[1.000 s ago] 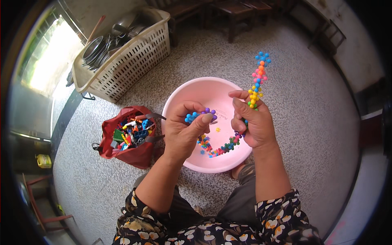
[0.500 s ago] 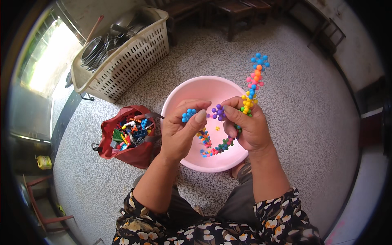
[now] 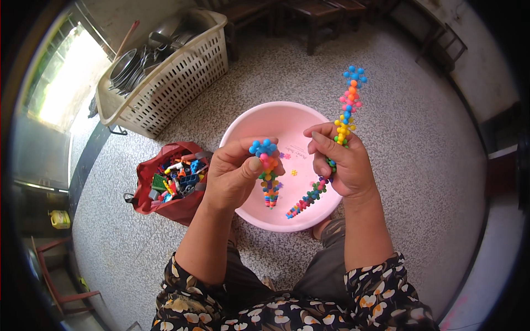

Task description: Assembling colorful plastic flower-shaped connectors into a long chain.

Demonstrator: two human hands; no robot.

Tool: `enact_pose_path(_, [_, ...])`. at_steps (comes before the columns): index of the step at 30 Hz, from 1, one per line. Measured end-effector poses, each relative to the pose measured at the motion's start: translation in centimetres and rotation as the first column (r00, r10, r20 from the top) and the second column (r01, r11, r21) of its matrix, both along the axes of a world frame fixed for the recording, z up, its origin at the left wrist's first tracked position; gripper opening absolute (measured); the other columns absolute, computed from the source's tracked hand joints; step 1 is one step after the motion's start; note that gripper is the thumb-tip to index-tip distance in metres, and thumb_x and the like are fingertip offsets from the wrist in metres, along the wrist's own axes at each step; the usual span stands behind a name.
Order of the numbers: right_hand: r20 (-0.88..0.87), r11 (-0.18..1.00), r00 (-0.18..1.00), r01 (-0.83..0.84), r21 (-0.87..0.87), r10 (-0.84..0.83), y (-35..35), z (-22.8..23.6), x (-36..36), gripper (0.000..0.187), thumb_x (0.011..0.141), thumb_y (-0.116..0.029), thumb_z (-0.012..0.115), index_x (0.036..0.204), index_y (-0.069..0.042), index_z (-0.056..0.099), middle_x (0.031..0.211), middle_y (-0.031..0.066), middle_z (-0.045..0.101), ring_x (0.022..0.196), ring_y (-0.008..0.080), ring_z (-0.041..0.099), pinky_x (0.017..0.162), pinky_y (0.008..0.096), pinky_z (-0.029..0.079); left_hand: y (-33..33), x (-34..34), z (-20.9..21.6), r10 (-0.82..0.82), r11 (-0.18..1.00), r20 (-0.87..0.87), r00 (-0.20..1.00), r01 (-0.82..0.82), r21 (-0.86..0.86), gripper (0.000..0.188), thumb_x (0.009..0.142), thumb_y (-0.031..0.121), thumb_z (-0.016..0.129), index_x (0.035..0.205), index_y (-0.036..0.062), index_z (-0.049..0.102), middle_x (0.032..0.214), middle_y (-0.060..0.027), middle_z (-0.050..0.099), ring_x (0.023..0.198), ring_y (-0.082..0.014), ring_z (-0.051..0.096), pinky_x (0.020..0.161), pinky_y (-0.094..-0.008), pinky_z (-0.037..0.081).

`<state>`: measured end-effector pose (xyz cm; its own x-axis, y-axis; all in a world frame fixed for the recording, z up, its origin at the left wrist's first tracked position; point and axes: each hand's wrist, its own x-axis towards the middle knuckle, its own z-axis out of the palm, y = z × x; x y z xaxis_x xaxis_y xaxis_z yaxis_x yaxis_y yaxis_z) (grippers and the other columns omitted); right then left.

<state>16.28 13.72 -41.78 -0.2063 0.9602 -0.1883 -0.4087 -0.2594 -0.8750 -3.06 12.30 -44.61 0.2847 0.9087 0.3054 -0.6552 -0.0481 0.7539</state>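
My left hand pinches a chain of knobbed plastic snowflake pieces near its top, where a blue piece sits. The chain hangs over the basin, its lower end multicoloured. In my right hand is a longer chain of snowflake pieces, gripped around its middle. Its upper part rises above the fingers to a blue tip; the lower part slants down and left over the basin. The two chains are apart. Below them, in the pink basin, lie a small yellow piece and a pink piece.
A red fabric bag full of mixed building blocks stands left of the basin. Behind it is a cream plastic basket holding pans and metalware. Dark wooden stools line the back wall. My legs and feet are close to the basin's near side.
My hands have moved apart. The purple piece held up between them is gone from the right fingertips. The left chain now hangs more upright and in fuller view.
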Motion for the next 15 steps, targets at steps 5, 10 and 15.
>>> enact_pose_path(5, [-0.044, 0.995, 0.994, -0.093, 0.046, 0.095, -0.4, 0.5, -0.1, 0.02, 0.08, -0.013, 0.062, 0.092, 0.002, 0.06, 0.065, 0.0023, 0.055, 0.04, 0.0056, 0.043, 0.035, 0.0164, 0.031, -0.3, 0.9, 0.6, -0.181, 0.966, 0.155, 0.971, 0.205, -0.159, 0.032, 0.08, 0.017, 0.062, 0.104, -0.0005, 0.051, 0.093, -0.0126, 0.059, 0.08, -0.0215, 0.061, 0.067, -0.0335, 0.051])
enact_pose_path(10, [-0.02, 0.971, 0.985, -0.164, 0.175, 0.171, -0.5, 0.5, 0.1, 0.019, 0.079, -0.014, 0.064, 0.09, 0.002, 0.061, 0.06, 0.0011, 0.055, 0.039, 0.005, 0.043, 0.035, 0.0169, 0.032, -0.6, 1.9, 0.1, -0.235, 0.949, 0.009, 0.972, 0.232, -0.214, 0.029, 0.08, 0.017, 0.062, 0.1, -0.0014, 0.052, 0.088, -0.0094, 0.059, 0.075, -0.0171, 0.061, 0.062, -0.0296, 0.052])
enact_pose_path(15, [0.111, 0.969, 0.981, -0.178, 0.17, 0.161, -1.0, 1.4, 0.3, 0.017, 0.077, -0.011, 0.065, 0.082, 0.004, 0.059, 0.06, 0.0038, 0.056, 0.041, 0.0043, 0.045, 0.038, 0.0145, 0.036, -0.7, 2.1, -0.4, -0.216, 0.959, -0.024, 0.976, 0.207, -0.194, 0.023, 0.082, 0.011, 0.059, 0.1, -0.0026, 0.054, 0.087, -0.0087, 0.06, 0.078, -0.015, 0.06, 0.067, -0.0275, 0.052])
